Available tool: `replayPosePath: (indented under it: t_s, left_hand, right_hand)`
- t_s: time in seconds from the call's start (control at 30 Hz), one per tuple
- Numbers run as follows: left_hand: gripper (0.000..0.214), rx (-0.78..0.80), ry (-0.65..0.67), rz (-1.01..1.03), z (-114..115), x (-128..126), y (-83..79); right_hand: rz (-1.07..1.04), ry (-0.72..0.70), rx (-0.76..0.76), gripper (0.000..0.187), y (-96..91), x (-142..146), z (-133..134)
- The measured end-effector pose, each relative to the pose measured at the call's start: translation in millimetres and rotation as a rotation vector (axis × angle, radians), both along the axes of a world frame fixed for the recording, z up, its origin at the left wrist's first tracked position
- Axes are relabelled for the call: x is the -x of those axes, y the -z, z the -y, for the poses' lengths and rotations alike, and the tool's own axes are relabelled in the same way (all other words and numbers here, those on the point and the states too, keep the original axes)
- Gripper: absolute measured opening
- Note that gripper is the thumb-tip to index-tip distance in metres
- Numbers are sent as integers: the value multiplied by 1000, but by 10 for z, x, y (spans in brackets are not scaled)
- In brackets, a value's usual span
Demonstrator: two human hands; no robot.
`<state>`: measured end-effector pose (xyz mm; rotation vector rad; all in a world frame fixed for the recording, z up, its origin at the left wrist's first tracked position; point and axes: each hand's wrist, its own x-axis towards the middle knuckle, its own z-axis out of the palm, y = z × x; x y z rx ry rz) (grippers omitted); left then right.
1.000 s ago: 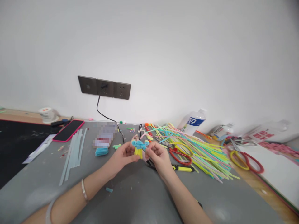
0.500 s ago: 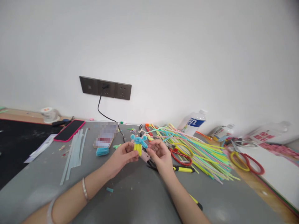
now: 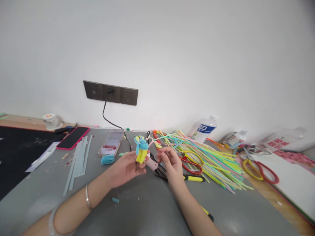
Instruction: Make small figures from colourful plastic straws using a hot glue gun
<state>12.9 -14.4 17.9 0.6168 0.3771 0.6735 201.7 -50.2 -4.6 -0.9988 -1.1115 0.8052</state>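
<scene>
My left hand (image 3: 124,168) pinches a small blue and yellow pipe-cleaner figure (image 3: 142,151) between thumb and fingers. Blue fuzzy loops form its top, and yellow strands make up the lower part. Just to the right, apart from the figure, my right hand (image 3: 173,165) has its fingers loosely curled, with nothing visible in them. Behind and between the hands lies a pale pink glue gun (image 3: 152,164), partly covered by the right hand. A folded blue pipe-cleaner bundle (image 3: 107,159) rests on the grey table left of the figure.
Many pastel pipe cleaners (image 3: 214,160) spread at the right, with red-and-yellow pliers (image 3: 194,164) and a yellow-black cutter (image 3: 194,178) beside them. Scissors (image 3: 261,172) lie farther right. Glue sticks (image 3: 80,160), a pink-edged phone (image 3: 73,137) and another phone (image 3: 110,144) occupy the left. A bottle (image 3: 203,129) stands behind.
The figure has turned in my left hand, its blue loops now bunched and seen from another side. It has shifted slightly left. My right hand has stayed nearly in place, its fingers curling a little more.
</scene>
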Motion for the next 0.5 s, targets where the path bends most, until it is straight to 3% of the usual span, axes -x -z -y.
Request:
replayPosePath:
  t_s: [0.2, 0.5]
  left_hand:
    - [29, 117, 137, 216, -1, 114, -13]
    - [23, 54, 193, 212, 27, 129, -37]
  right_hand:
    - [-41, -40, 14, 25, 26, -5, -14]
    - [-72, -78, 19, 23, 30, -9, -9]
